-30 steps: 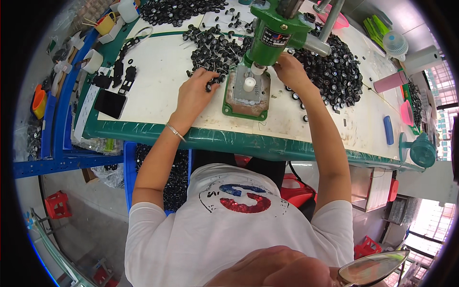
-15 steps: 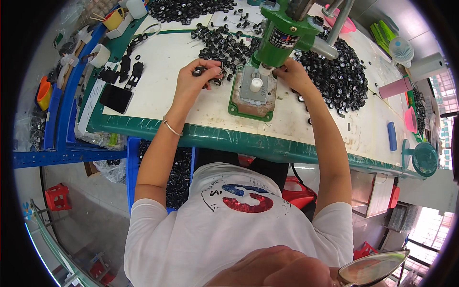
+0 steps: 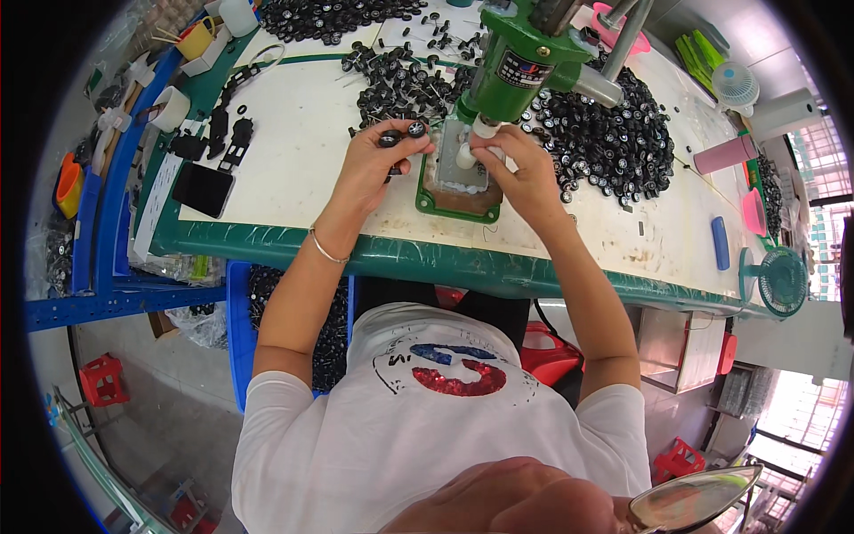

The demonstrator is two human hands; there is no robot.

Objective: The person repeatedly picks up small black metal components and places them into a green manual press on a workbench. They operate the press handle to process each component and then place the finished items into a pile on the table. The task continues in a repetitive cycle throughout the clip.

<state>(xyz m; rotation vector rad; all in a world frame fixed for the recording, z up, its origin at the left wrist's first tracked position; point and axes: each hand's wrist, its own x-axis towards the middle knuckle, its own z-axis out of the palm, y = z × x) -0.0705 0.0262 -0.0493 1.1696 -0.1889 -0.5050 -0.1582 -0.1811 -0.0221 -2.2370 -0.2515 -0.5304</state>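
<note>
At the bench, from my remote view: a person seated below a green hand press (image 3: 516, 62), both forearms reaching up over the green table edge (image 3: 463, 267).
Left arm pose: I see it bent at the elbow, a thin bracelet (image 3: 326, 249) at the wrist, left hand (image 3: 374, 165) raised just left of the press base (image 3: 458, 191).
Left grip: fingers pinched shut on a small black wheel pair (image 3: 402, 135), held just above the tabletop.
Right arm pose: I see it stretched forward, right hand (image 3: 520, 169) resting at the base, under the press head.
Right grip: fingertips closed around a small white cylinder piece (image 3: 466, 157) standing on the base; thumb and forefinger touch it.
Work thing location: wheel pair sits in the left fingers, beside the base's left corner, near the white piece.
Surroundings: large heap of black wheels (image 3: 614, 133) right of the press; a second scatter of wheels (image 3: 391, 80) behind the left hand; flat black parts (image 3: 213, 151) at far left; blue bin (image 3: 242, 329) under the table.
Obstructions: press body hides the ram tip; I cannot tell whether it touches the white piece.
</note>
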